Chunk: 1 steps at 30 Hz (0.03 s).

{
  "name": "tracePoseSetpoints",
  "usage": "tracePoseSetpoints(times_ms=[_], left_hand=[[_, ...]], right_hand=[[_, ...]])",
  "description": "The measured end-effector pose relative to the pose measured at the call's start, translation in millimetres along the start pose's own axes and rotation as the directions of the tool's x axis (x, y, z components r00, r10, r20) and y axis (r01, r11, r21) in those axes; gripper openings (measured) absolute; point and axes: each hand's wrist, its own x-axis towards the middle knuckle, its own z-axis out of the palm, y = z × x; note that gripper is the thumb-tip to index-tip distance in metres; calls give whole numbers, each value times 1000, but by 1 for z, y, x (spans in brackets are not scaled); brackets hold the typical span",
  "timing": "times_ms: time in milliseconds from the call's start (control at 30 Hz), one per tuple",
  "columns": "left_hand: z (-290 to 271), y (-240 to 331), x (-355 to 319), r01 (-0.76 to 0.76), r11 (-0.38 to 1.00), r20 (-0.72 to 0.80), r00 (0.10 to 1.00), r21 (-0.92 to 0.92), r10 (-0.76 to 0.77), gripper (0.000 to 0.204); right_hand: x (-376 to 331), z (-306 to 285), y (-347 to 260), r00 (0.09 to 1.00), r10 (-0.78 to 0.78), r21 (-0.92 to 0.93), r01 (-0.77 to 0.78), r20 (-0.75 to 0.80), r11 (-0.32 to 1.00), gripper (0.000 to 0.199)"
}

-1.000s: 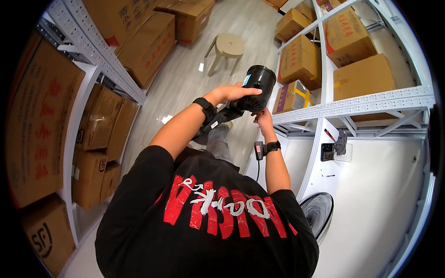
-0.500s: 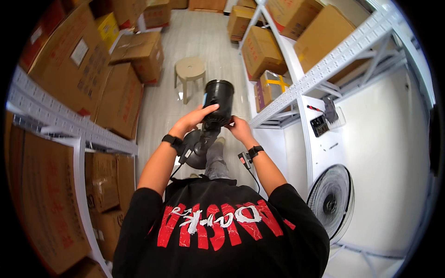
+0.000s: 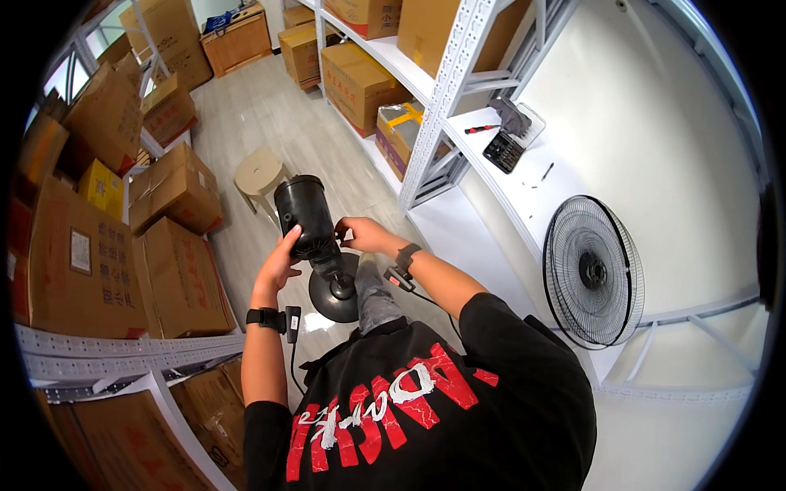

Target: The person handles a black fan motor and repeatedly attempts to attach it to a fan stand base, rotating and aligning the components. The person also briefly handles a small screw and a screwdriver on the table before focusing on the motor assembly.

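A black fan motor housing (image 3: pixel 309 214) tops a short neck on a round black base (image 3: pixel 331 299), leaning to the left in front of me. My left hand (image 3: pixel 279 260) grips the housing's lower left side, its thumb lying along the shell. Against the lower right side, my right hand (image 3: pixel 365 235) is closed in a pinch; whatever its fingertips hold is hidden or too small to make out. A round wire fan grille (image 3: pixel 566 245) with a dark hub leans on the white shelf to my right.
On the right-hand white shelf (image 3: pixel 483 184) lie a black bit case (image 3: pixel 503 153), a red and black screwdriver (image 3: pixel 481 129), a grey cloth (image 3: pixel 511 117) and small metal pieces. A beige stool (image 3: pixel 260 173) stands beyond the housing. Cardboard boxes (image 3: pixel 184 278) line the racks on both sides.
My view has turned to the right, so the stool and boxes sit further left. The motor housing now tilts leftward, with both hands still at it.
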Motion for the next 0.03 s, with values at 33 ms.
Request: tracePoseSetpoints(times_ms=[33], left_hand=[[3, 3, -1, 7, 1000, -7, 1000, -1, -7, 97]], right_hand=[[0, 3, 5, 1000, 25, -49, -25, -2, 998, 30]])
